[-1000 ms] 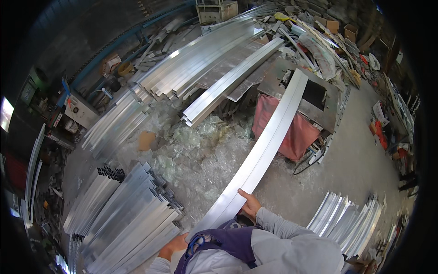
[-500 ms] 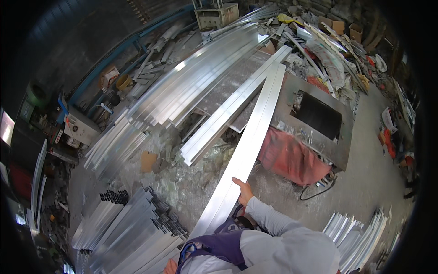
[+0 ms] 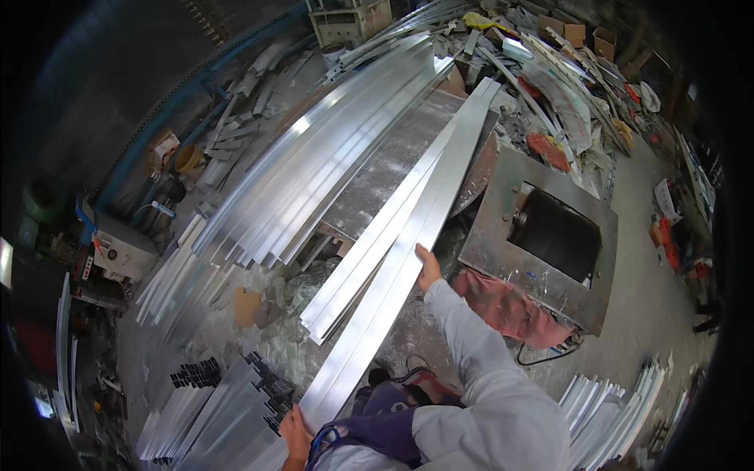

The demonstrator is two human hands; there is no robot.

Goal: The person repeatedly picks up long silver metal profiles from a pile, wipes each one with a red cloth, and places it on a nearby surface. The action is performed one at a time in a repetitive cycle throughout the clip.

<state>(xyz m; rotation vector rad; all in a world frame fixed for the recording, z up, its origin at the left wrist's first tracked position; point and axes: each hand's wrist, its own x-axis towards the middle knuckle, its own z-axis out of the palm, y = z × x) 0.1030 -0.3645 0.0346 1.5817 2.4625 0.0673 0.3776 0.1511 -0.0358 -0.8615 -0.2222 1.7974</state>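
A long silver aluminium profile [image 3: 390, 298] slants from my body up toward the far middle. My right hand [image 3: 429, 268] grips its right edge about halfway along, the thumb on top. Close to my body, my left hand [image 3: 295, 436] is closed on the near end at its left edge; the fingers beneath are hidden. The far part of this profile lies over a similar profile [image 3: 353, 279] on the metal worktable [image 3: 395, 167]. To their left, several more long profiles [image 3: 314, 165] are laid side by side in a wide stack.
A metal machine box [image 3: 487, 235] with a dark square opening stands to the right, a red cloth [image 3: 514, 310] below it. Bundled profiles [image 3: 208, 408] lie at the lower left, and white ones [image 3: 613, 416] at the lower right. Scrap strips [image 3: 542, 86] clutter the far side.
The held profile has shifted left and now overlaps the one on the worktable. My right hand has moved farther forward. My left hand has come further into view at the near end.
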